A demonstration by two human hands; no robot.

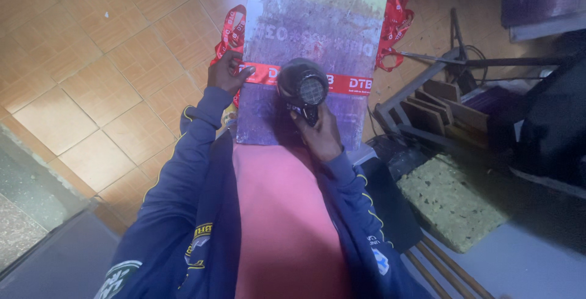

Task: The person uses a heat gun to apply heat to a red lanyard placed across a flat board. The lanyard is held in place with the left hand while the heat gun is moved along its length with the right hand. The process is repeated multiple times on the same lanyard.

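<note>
A worn purple-grey board point(317, 36) rests on my lap, and a red printed lanyard strap point(348, 83) lies flat across it. My left hand point(227, 72) presses the strap's left end against the board's left edge. In my right hand point(318, 133) I grip a black hair dryer point(303, 88) by its handle, and its round grille end hangs just over the middle of the strap. More of the red strap loops off the board's left side.
A heap of red lanyards point(390, 6) lies on the tiled floor point(91, 61) beyond the board. To the right stand a metal rack with wooden boards point(436, 106), a rough yellowish foam block point(452, 198) and dark bags point(549, 122).
</note>
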